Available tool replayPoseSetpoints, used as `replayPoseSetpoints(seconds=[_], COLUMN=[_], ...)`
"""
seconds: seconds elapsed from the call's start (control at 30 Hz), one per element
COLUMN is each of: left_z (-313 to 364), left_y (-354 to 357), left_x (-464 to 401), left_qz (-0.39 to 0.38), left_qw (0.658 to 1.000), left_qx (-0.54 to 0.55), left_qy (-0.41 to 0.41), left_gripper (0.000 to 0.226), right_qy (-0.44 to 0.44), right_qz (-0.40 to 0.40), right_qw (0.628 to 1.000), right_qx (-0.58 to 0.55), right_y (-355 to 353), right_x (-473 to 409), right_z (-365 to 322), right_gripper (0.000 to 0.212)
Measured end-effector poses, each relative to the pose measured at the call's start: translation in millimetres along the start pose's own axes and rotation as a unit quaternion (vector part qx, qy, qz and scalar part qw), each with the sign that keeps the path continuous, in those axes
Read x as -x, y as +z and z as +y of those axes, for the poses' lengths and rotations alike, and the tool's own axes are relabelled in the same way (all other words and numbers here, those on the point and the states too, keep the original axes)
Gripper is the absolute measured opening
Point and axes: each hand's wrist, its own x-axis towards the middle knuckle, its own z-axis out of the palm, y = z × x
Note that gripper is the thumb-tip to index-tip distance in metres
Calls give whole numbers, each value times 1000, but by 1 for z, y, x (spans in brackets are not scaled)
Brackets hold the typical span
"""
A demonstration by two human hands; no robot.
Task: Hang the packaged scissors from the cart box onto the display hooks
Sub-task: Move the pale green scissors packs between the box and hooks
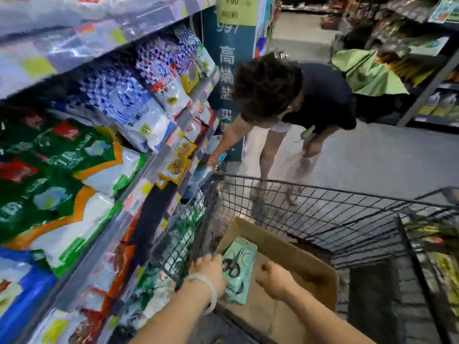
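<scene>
A pale green pack of black-handled scissors (239,265) sits at the left end of the open cardboard box (293,252) in the wire cart (323,209). My left hand (208,270), with a white bangle on the wrist, grips the pack's left edge. My right hand (274,278) reaches into the box just right of the pack, fingers loosely curled, and holds nothing that I can see. No display hooks are in view.
Shelves (139,184) packed with bagged goods run along the left, close to the cart. A person (293,100) bends over just beyond the cart's front, reaching to a low shelf. Bare grey floor (385,157) lies to the right, and more shelving stands at the far right.
</scene>
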Motion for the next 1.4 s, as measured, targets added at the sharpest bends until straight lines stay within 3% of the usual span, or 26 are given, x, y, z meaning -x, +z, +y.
replayPoseSetpoints(seconds=[0.2, 0.47, 0.67, 0.77, 0.83, 0.93, 1.07, 1.13, 1.2, 1.3, 1.4], left_z=[-16, -21, -23, -25, -23, -19, -17, -16, -10, -6, -11], left_y=[8, 27, 38, 37, 33, 27, 16, 12, 8, -1, -10], left_x=[-67, -131, -156, -158, -155, -147, -134, -128, -125, -126, -128], left_qz=[-62, -96, -84, -72, -76, -77, -90, -97, -80, -11, 10], left_qw=[998, 995, 996, 997, 995, 990, 973, 948, 906, 858, 844], left_qx=[30, 0, -14, 32, 61, 114, 204, 290, 402, 499, 515], left_qy=[-1, 7, 6, -7, -15, -28, -64, -83, -106, -121, -149], left_gripper=[47, 43, 44, 45, 44, 46, 50, 58, 48, 23, 38], right_qy=[73, 164, 240, 272, 288, 283, 244, 180, 124, 83, 69], right_qz=[-61, -54, 1, 1, 1, 7, -2, -21, -49, -50, -67], right_qw=[995, 976, 937, 906, 905, 896, 845, 810, 783, 783, 813], right_qx=[-38, -133, -255, -325, -314, -342, -476, -558, -608, -614, -575], right_y=[38, 83, 108, 110, 106, 99, 85, 77, 69, 60, 54], right_x=[-67, -135, -170, -173, -170, -162, -134, -116, -107, -110, -114], right_z=[-4, -1, -2, 3, 7, 19, 26, 19, 8, -10, -18], right_gripper=[52, 51, 55, 37, 36, 34, 33, 35, 42, 37, 20])
